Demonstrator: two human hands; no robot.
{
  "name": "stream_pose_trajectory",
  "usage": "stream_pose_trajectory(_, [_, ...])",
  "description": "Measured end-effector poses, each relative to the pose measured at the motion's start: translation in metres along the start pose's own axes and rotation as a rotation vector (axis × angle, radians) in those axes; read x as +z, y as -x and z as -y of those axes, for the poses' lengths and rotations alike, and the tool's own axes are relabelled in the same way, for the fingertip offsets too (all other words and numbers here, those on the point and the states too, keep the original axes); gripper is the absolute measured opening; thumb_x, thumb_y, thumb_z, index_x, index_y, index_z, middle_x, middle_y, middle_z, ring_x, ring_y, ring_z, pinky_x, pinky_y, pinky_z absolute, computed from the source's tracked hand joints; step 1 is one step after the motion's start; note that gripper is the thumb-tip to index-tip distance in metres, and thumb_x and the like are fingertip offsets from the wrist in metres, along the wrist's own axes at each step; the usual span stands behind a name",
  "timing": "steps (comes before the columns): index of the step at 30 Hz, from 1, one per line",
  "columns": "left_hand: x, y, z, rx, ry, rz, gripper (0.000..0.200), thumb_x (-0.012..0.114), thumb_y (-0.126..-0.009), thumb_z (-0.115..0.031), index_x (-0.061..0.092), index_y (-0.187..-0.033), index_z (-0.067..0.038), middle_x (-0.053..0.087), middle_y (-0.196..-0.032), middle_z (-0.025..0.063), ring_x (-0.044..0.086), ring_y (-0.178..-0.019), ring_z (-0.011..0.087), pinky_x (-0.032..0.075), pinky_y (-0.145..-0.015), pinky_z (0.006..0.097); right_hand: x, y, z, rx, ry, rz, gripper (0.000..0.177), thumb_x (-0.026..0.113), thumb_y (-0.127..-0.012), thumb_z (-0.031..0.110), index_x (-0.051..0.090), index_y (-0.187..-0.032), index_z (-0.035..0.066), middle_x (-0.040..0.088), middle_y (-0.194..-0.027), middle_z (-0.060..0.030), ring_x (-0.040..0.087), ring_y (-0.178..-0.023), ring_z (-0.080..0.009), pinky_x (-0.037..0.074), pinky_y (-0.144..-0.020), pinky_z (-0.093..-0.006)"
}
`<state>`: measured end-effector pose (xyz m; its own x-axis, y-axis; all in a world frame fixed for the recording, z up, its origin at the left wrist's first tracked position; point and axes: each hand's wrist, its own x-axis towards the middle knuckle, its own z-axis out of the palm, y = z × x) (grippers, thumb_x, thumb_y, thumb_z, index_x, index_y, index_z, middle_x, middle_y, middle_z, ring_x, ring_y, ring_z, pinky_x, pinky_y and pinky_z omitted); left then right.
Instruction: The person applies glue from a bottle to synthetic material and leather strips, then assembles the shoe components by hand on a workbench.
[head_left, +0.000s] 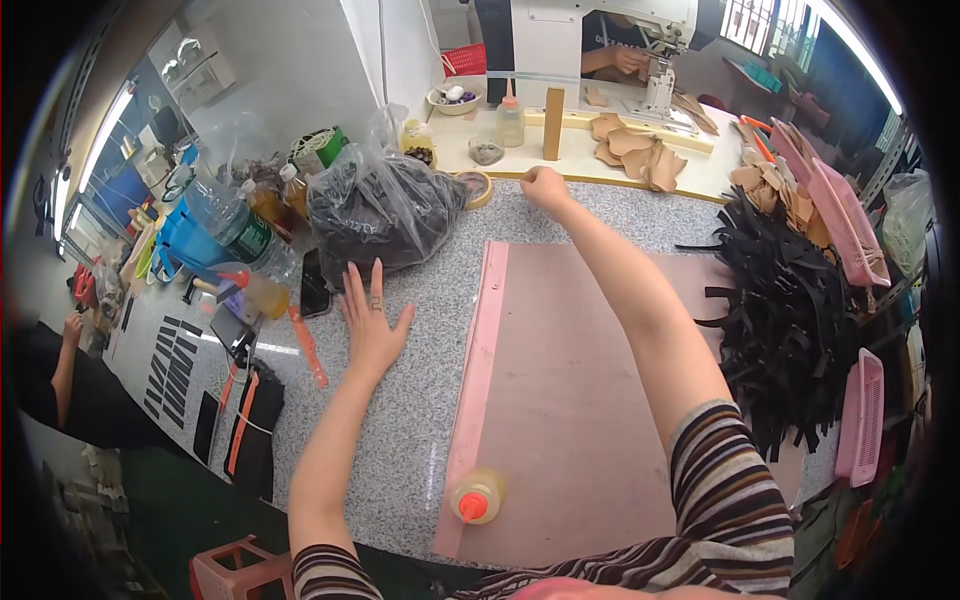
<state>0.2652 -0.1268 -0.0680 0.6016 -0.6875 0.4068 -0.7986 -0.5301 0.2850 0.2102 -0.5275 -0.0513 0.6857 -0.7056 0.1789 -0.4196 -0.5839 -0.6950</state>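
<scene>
My left hand (373, 325) rests on the speckled tabletop with its fingers spread, fingertips close to a clear plastic bag (385, 205) full of dark material. Just left of it lies a black phone (316, 284). Far forward, my right hand (543, 190) is closed, fingers curled down near the white table's edge; whatever it may hold is hidden. A roll of tape (479, 190) lies to its left. Between my arms stretches a pinkish-brown mat (575, 400), and a glue bottle with a red tip (477, 497) stands upright on its near left corner.
A heap of black strips (775, 320) covers the right side, beside pink baskets (862, 420). Tan leather pieces (640, 153) lie by a sewing machine (660, 80), where another person's hand (628, 62) shows. Bottles (240, 225) crowd the left; another person stands far left.
</scene>
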Motion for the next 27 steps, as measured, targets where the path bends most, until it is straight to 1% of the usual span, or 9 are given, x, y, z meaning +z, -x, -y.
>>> stream_pose_trajectory(2, [0.000,-0.004,-0.003,0.004,-0.005,-0.041,0.086,0.067,-0.088,-0.034,0.016,-0.157,-0.023,0.000,-0.161,0.0237,0.006,-0.148,0.0467,0.014,-0.113,0.0668,0.016,0.014,-0.001,0.040,-0.103,-0.042,0.032,0.066,-0.080,0.019,0.071,-0.110,0.006,0.070,-0.103,-0.0210,0.067,-0.100,-0.0339,0.052,-0.088,-0.0414])
stream_pose_trajectory(6, [-0.001,-0.005,-0.002,0.001,0.002,-0.050,0.085,0.067,-0.088,-0.033,0.017,-0.157,-0.023,0.002,-0.162,0.0225,0.007,-0.148,0.0467,0.016,-0.115,0.0623,0.048,0.018,0.028,-0.294,-0.002,-0.166,0.041,0.063,-0.082,0.015,0.063,-0.123,0.010,0.060,-0.123,-0.0187,0.057,-0.114,-0.0386,0.046,-0.097,-0.0453])
stream_pose_trajectory(8, [-0.001,-0.005,-0.003,-0.014,0.005,-0.036,0.083,0.067,-0.089,-0.034,0.019,-0.157,-0.022,0.002,-0.162,0.0222,0.007,-0.148,0.0456,0.017,-0.116,0.0587,0.063,0.010,0.040,-0.312,0.092,-0.115,0.045,0.065,-0.079,0.016,0.063,-0.124,0.011,0.058,-0.127,-0.0165,0.056,-0.116,-0.0382,0.043,-0.101,-0.0454])
stream_pose_trajectory(12, [-0.003,-0.006,-0.004,-0.012,0.032,-0.040,0.084,0.068,-0.089,-0.032,0.020,-0.156,-0.021,0.003,-0.162,0.0228,0.008,-0.148,0.0463,0.019,-0.116,0.0570,0.067,0.006,0.052,-0.229,0.270,0.060,0.056,0.068,-0.073,0.024,0.062,-0.127,0.014,0.060,-0.128,-0.0125,0.053,-0.120,-0.0360,0.038,-0.107,-0.0438])
stream_pose_trajectory(15, [-0.002,-0.004,-0.007,0.014,0.048,-0.066,0.084,0.069,-0.087,-0.031,0.022,-0.156,-0.020,0.006,-0.161,0.0240,0.010,-0.147,0.0473,0.020,-0.117,0.0550,0.049,-0.016,0.046,-0.086,-0.078,0.378,0.063,0.068,-0.070,0.032,0.061,-0.130,0.015,0.063,-0.128,-0.0112,0.055,-0.120,-0.0327,0.039,-0.106,-0.0412])
stream_pose_trajectory(17, [0.001,-0.005,-0.001,0.024,0.057,-0.112,0.084,0.069,-0.086,-0.030,0.024,-0.155,-0.019,0.008,-0.161,0.0248,0.012,-0.147,0.0480,0.020,-0.117,0.0534,0.078,-0.047,0.018,-0.079,-0.244,0.461,0.051,0.060,-0.080,0.030,0.062,-0.127,0.013,0.066,-0.123,-0.0132,0.061,-0.114,-0.0279,0.045,-0.100,-0.0389])
stream_pose_trajectory(20, [0.000,-0.004,0.003,0.004,0.046,-0.110,0.084,0.070,-0.085,-0.031,0.025,-0.155,-0.019,0.009,-0.160,0.0256,0.013,-0.146,0.0486,0.022,-0.117,0.0531,0.073,-0.050,0.026,-0.142,0.068,0.223,0.036,0.053,-0.087,0.028,0.065,-0.120,0.017,0.069,-0.113,-0.0110,0.063,-0.110,-0.0265,0.043,-0.098,-0.0469])
stream_pose_trajectory(22, [-0.002,-0.004,0.004,-0.010,0.041,-0.098,0.085,0.070,-0.085,-0.033,0.023,-0.155,-0.020,0.008,-0.161,0.0249,0.013,-0.146,0.0486,0.024,-0.116,0.0549,0.082,-0.062,0.020,-0.289,0.163,0.255,0.038,0.056,-0.085,0.024,0.064,-0.122,0.022,0.064,-0.123,-0.0113,0.060,-0.116,-0.0287,0.040,-0.097,-0.0553])
stream_pose_trajectory(27, [0.000,0.000,0.003,-0.008,0.035,-0.097,0.083,0.067,-0.088,-0.035,0.021,-0.156,-0.023,0.007,-0.161,0.0230,0.012,-0.147,0.0476,0.027,-0.113,0.0574,0.056,-0.040,0.066,-0.182,0.581,0.323,0.039,0.062,-0.082,0.023,0.064,-0.120,0.025,0.056,-0.131,-0.0112,0.052,-0.124,-0.0315,0.036,-0.096,-0.0602])
